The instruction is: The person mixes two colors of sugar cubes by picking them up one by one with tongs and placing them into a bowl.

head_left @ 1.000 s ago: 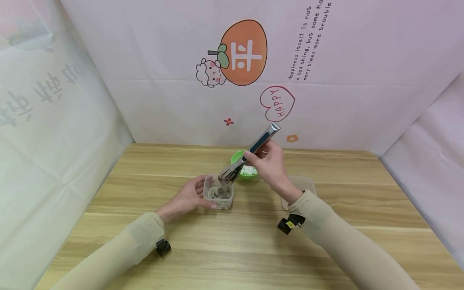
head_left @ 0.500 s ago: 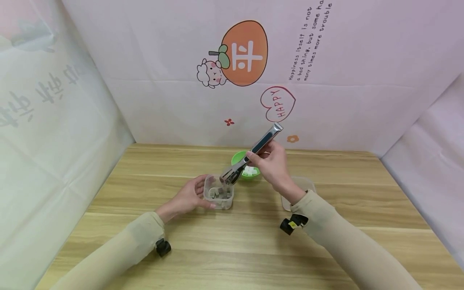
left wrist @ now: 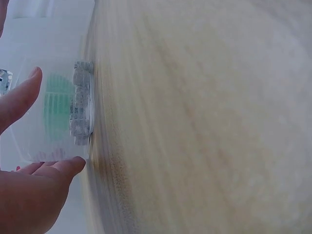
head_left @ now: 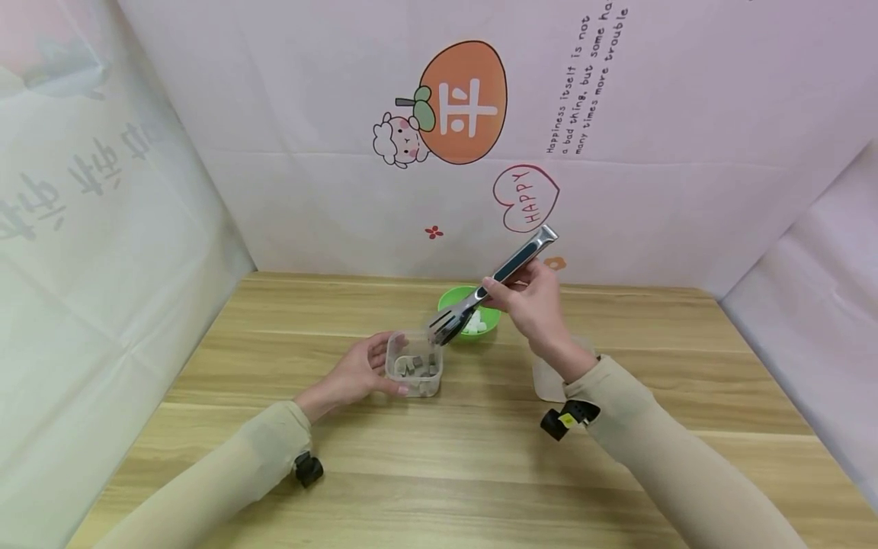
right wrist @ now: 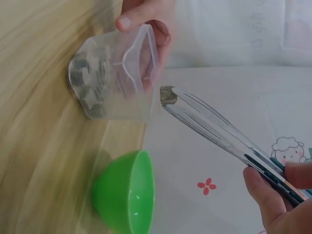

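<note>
My left hand holds a clear square plastic container from its left side, thumb in front and fingers behind. Several small grey cubes lie on its bottom. My right hand grips metal tongs with dark handle inlays, their tips angled down to the left. In the right wrist view, the tong tips pinch one grey speckled cube just outside the container's rim. Behind and right of the container stands a green bowl with several white cubes in it.
A second clear container or lid lies on the wooden table under my right wrist, partly hidden. Printed white cloth rises at the table's back edge, with more cloth on both sides.
My right hand has moved right with the tongs, so their tips shift from over the container to its right rim near the bowl. My left hand has stayed in place.
</note>
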